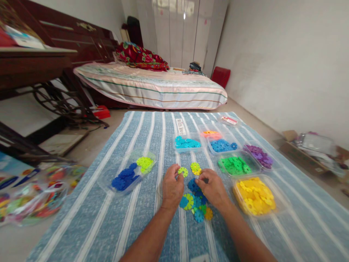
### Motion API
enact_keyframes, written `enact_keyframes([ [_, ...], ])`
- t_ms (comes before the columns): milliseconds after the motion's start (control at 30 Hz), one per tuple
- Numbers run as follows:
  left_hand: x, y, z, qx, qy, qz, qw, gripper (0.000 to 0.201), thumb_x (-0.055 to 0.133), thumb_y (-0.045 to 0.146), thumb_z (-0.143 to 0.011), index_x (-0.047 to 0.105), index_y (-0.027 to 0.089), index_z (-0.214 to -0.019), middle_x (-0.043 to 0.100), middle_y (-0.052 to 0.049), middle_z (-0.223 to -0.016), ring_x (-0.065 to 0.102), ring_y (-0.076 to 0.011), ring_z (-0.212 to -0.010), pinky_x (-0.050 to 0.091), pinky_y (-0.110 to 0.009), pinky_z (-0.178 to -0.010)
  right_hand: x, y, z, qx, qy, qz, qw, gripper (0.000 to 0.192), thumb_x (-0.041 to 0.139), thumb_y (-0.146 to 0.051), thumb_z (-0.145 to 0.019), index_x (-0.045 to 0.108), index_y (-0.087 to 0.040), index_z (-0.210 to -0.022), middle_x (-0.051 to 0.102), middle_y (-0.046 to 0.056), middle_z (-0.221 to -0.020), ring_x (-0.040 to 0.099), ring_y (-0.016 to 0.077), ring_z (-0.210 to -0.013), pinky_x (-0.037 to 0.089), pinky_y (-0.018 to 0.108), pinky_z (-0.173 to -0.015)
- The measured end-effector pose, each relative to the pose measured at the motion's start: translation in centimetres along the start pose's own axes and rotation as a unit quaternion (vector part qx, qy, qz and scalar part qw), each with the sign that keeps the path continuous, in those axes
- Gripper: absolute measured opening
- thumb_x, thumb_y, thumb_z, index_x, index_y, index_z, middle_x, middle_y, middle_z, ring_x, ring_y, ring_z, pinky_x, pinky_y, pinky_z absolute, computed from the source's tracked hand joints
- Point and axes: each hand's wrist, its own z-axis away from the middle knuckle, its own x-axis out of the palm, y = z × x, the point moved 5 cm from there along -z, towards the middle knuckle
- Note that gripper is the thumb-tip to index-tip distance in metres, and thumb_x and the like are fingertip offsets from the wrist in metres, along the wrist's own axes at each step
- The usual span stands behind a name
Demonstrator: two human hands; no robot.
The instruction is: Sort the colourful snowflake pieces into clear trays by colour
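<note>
My left hand [173, 185] pinches a lime-green notched plastic disc [183, 172] between thumb and fingertips. To its right, my right hand [214, 187] has its fingers closed at the edge of a blue notched disc [193, 185]. Below and between both hands lies a loose mixed pile, with a lime disc [188, 202], a light blue disc [199, 216] and an orange-yellow disc [208, 214] showing. Just beyond the hands, a lime disc [194, 166] and a yellow disc [196, 171] overlap on the cloth. My right hand hides part of the pile.
Clear boxes hold sorted discs: dark blue with lime [125, 178], turquoise [188, 143], blue [222, 145], orange [211, 134], purple [259, 156], green [235, 165] and yellow [255, 196]. They stand on a striped cloth [89, 218]. A bed [163, 89] is beyond.
</note>
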Motion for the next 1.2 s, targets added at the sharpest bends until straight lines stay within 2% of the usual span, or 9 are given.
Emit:
enact_keyframes([
  [167, 0.1, 1.7, 0.5, 0.085, -0.036, -0.08, 0.993, 0.014, 0.055, 0.025, -0.078, 0.065, 0.018, -0.085, 0.063, -0.011, -0.114, 0.06, -0.0226, -0.109, 0.048, -0.04, -0.096, -0.4, 0.3, -0.1, 0.012, 0.021, -0.031, 0.999, 0.018, 0.057, -0.027, -0.078, 0.062, -0.02, -0.063, 0.064, 0.004, -0.086, 0.058, 0.0176, -0.09, 0.042, 0.03, -0.083],
  [333, 1.0, 2.4, 1.0, 0.155, -0.105, -0.145, 0.972, 0.013, 0.062, 0.029, -0.074, 0.068, 0.02, -0.081, 0.064, -0.012, -0.115, 0.056, -0.027, -0.114, 0.044, -0.046, -0.099, -1.2, -0.1, -0.1, 0.012, 0.063, 0.023, 0.998, 0.016, 0.055, -0.024, -0.08, 0.065, -0.02, -0.067, 0.064, 0.007, -0.098, 0.056, 0.019, -0.101, 0.041, 0.032, -0.091],
  [500, 1.3, 2.2, 1.1, 0.169, -0.137, -0.168, 0.962, 0.004, 0.066, 0.024, -0.069, 0.067, 0.021, -0.072, 0.062, -0.01, -0.118, 0.051, -0.0304, -0.119, 0.042, -0.05, -0.1, -1.8, -0.8, -0.4, -0.014, 0.075, 0.102, 0.992, 0.017, 0.054, -0.022, -0.08, 0.065, -0.021, -0.068, 0.065, 0.006, -0.089, 0.056, 0.0194, -0.095, 0.042, 0.031, -0.087],
  [633, 1.3, 2.1, 1.2, 0.164, -0.143, -0.176, 0.96, 0.003, 0.063, 0.02, -0.07, 0.066, 0.021, -0.071, 0.062, -0.01, -0.12, 0.049, -0.0307, -0.121, 0.041, -0.05, -0.1, -2.5, -1.4, -1.4, -0.044, 0.091, 0.147, 0.984, 0.019, 0.055, -0.022, -0.08, 0.063, -0.021, -0.062, 0.063, 0.003, -0.076, 0.058, 0.0174, -0.08, 0.043, 0.027, -0.077],
  [767, 1.5, 2.0, 1.2, 0.161, -0.143, -0.181, 0.959, 0.007, 0.06, 0.02, -0.072, 0.066, 0.021, -0.075, 0.062, -0.011, -0.12, 0.049, -0.0298, -0.121, 0.04, -0.049, -0.102, -5.6, -1.7, -4.2, -0.047, 0.144, 0.164, 0.975, 0.02, 0.053, -0.026, -0.081, 0.063, -0.02, -0.065, 0.064, 0.003, -0.076, 0.057, 0.017, -0.078, 0.043, 0.027, -0.076],
  [900, 1.6, 1.9, 1.2, 0.165, -0.143, -0.186, 0.958, 0.011, 0.057, 0.019, -0.074, 0.067, 0.019, -0.077, 0.063, -0.012, -0.118, 0.051, -0.0294, -0.119, 0.041, -0.049, -0.101, -10.0, -1.8, -6.8, -0.017, 0.235, 0.188, 0.953, 0.025, 0.046, -0.029, -0.084, 0.066, -0.015, -0.086, 0.064, 0.011, -0.091, 0.055, 0.0248, -0.093, 0.039, 0.038, -0.086],
  [967, 1.5, 1.9, 1.1, 0.168, -0.137, -0.188, 0.958, 0.012, 0.055, 0.019, -0.075, 0.067, 0.02, -0.078, 0.063, -0.011, -0.117, 0.052, -0.0284, -0.118, 0.042, -0.048, -0.101, -10.5, -2.0, -6.8, -0.016, 0.247, 0.211, 0.946, 0.028, 0.046, -0.031, -0.085, 0.065, -0.013, -0.094, 0.064, 0.013, -0.096, 0.054, 0.027, -0.097, 0.038, 0.039, -0.087],
  [1033, 1.5, 1.9, 1.1, 0.171, -0.132, -0.193, 0.957, 0.013, 0.055, 0.019, -0.075, 0.067, 0.02, -0.078, 0.064, -0.01, -0.117, 0.053, -0.0278, -0.117, 0.043, -0.048, -0.101, -9.2, -2.4, -5.9, -0.038, 0.199, 0.227, 0.953, 0.026, 0.046, -0.03, -0.086, 0.066, -0.015, -0.095, 0.065, 0.012, -0.095, 0.055, 0.0253, -0.096, 0.039, 0.036, -0.087],
  [1200, 1.4, 1.9, 1.1, 0.168, -0.133, -0.189, 0.958, 0.015, 0.055, 0.016, -0.074, 0.068, 0.02, -0.08, 0.064, -0.011, -0.116, 0.053, -0.0284, -0.117, 0.043, -0.048, -0.101, -2.3, -3.6, -2.0, -0.106, -0.021, 0.215, 0.971, 0.018, 0.05, -0.019, -0.083, 0.068, -0.019, -0.086, 0.065, 0.007, -0.093, 0.056, 0.02, -0.096, 0.04, 0.029, -0.088],
])
